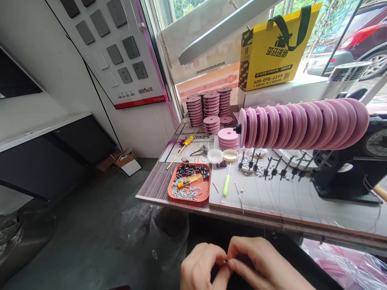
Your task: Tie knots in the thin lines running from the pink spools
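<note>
Low in the view, in front of the table edge, my left hand (202, 266) and my right hand (256, 259) meet at the fingertips. Both are closed in a pinch. Whatever lies between the fingers is too small or hidden to make out. On the table above them, a screwdriver-like tool with a lime-green handle (226, 185) lies near a thin metal tool (239, 197). An orange-red tray (189, 199) to the left holds black pieces, small metal screws or springs, and a yellow tube (190, 180).
A row of pink discs (296, 123) is mounted on a black machine (347, 193), with black fittings on lines hanging below. Pink spool stacks (211, 105) stand at the back near a yellow bag (278, 52). Plastic bags (169, 229) hang under the table (154, 191).
</note>
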Tool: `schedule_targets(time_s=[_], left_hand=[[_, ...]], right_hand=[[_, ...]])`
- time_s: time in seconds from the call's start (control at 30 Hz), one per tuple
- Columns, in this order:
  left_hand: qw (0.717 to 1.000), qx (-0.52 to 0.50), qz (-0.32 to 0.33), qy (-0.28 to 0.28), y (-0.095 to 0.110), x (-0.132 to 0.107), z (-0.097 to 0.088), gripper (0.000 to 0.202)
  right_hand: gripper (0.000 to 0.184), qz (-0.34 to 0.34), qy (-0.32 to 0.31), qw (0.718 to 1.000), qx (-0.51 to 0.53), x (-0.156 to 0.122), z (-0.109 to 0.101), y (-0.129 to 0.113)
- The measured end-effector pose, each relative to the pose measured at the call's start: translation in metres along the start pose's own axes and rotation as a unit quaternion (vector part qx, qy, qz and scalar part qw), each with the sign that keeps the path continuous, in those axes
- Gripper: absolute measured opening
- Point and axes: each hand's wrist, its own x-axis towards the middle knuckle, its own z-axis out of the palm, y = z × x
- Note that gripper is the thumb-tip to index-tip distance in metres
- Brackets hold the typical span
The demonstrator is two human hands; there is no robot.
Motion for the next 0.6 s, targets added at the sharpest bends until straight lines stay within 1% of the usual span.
schedule_targets(time_s=[0.1, 0.17, 0.2, 0.27, 0.33, 0.37, 0.47, 0.5, 0.53, 0.6], left_hand=[[0.999, -0.013, 0.045, -0.012, 0.002, 0.005, 0.004, 0.020], [0.997, -0.018, 0.077, -0.011, 0.002, 0.007, 0.007, 0.023], [0.996, -0.019, 0.086, -0.011, 0.003, 0.008, 0.007, 0.023], [0.996, -0.026, 0.082, -0.011, 0.004, 0.010, 0.006, 0.021], [0.998, -0.038, 0.045, -0.009, 0.007, 0.012, 0.003, 0.018], [0.999, -0.044, 0.018, -0.005, 0.008, 0.013, 0.001, 0.020], [0.995, -0.064, -0.071, 0.020, 0.009, 0.012, -0.003, 0.041], [0.992, -0.074, -0.094, 0.027, 0.008, 0.011, -0.005, 0.043], [0.990, -0.085, -0.111, 0.030, 0.007, 0.010, -0.006, 0.041], [0.987, -0.101, -0.121, 0.029, 0.003, 0.007, -0.007, 0.025]], right_hand=[[0.016, 0.047, -0.038, 0.997, 0.056, 0.002, -0.009, -0.006], [0.016, 0.055, -0.062, 0.992, 0.099, 0.002, -0.014, -0.010], [0.016, 0.052, -0.068, 0.990, 0.116, 0.002, -0.016, -0.012], [0.017, 0.049, -0.054, 0.988, 0.136, 0.002, -0.016, -0.013], [0.021, 0.052, -0.025, 0.987, 0.150, 0.002, -0.015, -0.012], [0.024, 0.055, -0.012, 0.986, 0.157, 0.002, -0.014, -0.010], [0.030, 0.064, 0.007, 0.981, 0.183, 0.000, -0.011, -0.005], [0.031, 0.067, 0.010, 0.980, 0.187, 0.000, -0.010, -0.003], [0.032, 0.071, 0.010, 0.980, 0.187, -0.001, -0.010, -0.001], [0.034, 0.073, 0.006, 0.982, 0.175, -0.002, -0.010, 0.001]])
